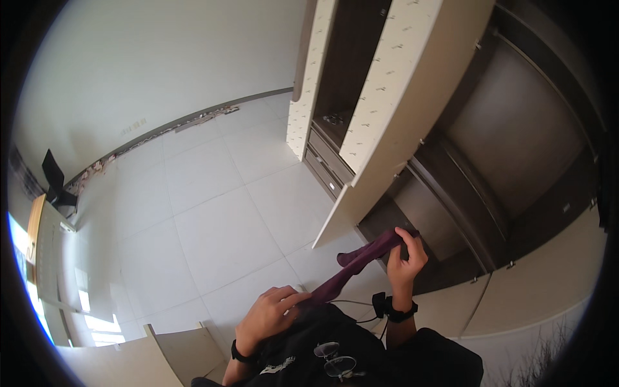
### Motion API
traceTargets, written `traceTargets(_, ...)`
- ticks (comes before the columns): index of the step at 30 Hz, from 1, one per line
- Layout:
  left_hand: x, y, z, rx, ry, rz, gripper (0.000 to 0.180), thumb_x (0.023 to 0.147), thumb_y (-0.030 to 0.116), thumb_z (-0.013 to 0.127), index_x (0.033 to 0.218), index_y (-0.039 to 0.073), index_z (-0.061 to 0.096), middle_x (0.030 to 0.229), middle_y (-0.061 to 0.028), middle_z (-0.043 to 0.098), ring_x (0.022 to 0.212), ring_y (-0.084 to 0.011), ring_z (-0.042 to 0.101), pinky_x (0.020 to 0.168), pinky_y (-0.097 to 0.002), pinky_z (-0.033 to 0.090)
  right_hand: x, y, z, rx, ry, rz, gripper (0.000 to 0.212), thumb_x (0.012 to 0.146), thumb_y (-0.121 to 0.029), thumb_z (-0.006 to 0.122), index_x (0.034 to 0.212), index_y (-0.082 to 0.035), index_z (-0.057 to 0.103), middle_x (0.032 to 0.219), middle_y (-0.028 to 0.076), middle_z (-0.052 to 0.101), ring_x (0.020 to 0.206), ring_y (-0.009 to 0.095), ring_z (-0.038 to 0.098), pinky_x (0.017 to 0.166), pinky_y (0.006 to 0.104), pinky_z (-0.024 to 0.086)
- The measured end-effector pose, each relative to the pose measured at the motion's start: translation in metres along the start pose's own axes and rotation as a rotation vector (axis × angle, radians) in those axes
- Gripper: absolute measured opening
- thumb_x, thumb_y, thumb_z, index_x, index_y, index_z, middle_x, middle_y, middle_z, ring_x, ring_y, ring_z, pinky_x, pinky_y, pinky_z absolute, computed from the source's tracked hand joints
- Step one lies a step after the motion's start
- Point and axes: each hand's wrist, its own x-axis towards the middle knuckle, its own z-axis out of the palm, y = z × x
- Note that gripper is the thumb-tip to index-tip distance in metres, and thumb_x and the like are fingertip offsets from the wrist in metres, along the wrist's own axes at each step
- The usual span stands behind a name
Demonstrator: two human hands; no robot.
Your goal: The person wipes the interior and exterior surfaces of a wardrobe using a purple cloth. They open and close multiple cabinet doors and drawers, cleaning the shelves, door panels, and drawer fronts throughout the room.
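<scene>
Stretched between my hands are maroon socks [361, 261], thin and long. One strip runs down to my left hand, and a second, shorter one with a rounded end lies along it. My right hand [408, 253], raised in front of the open wardrobe, pinches the upper end between thumb and fingers. Close to my black shirt, my left hand [271, 315] is closed at the lower end, its grip partly covered by its own fingers. Each wrist wears a black band.
At the right stands a dark wardrobe [445, 187] with its pale door [412, 97] swung out. Shelves and drawers [322, 164] are beyond it. Tiled floor [213, 213] spreads left to a white wall. Pale panels [174, 351] stand near my left arm, and a black chair [57, 180] is far left.
</scene>
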Motion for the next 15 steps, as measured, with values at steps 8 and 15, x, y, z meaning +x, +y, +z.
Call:
traceTargets(8, 0.015, -0.040, -0.042, 0.118, 0.238, -0.151, 0.019, 0.076, 0.008, 0.072, 0.081, 0.003, 0.055, 0.072, -0.0119, 0.057, 0.068, -0.0344, 0.056, 0.061, -0.0423, 0.046, 0.006, 0.006, 0.099, 0.222, -0.152, 0.139, 0.028, 0.071, 0.011, 0.062, 0.095, -0.001, 0.070, 0.078, 0.013, 0.066, 0.068, 0.026, 0.062, 0.063, 0.0316, 0.049)
traceTargets(15, 0.063, -0.085, -0.111, 0.282, 0.174, -0.183, 0.033, 0.066, 0.014, 0.082, 0.064, 0.000, 0.051, 0.063, -0.0122, 0.055, 0.060, -0.0329, 0.054, 0.058, -0.0401, 0.043, 0.031, 0.014, 0.215, 0.325, -0.121, 0.178, 0.030, 0.069, 0.013, 0.059, 0.095, 0.000, 0.070, 0.080, 0.013, 0.067, 0.068, 0.025, 0.063, 0.063, 0.0295, 0.049)
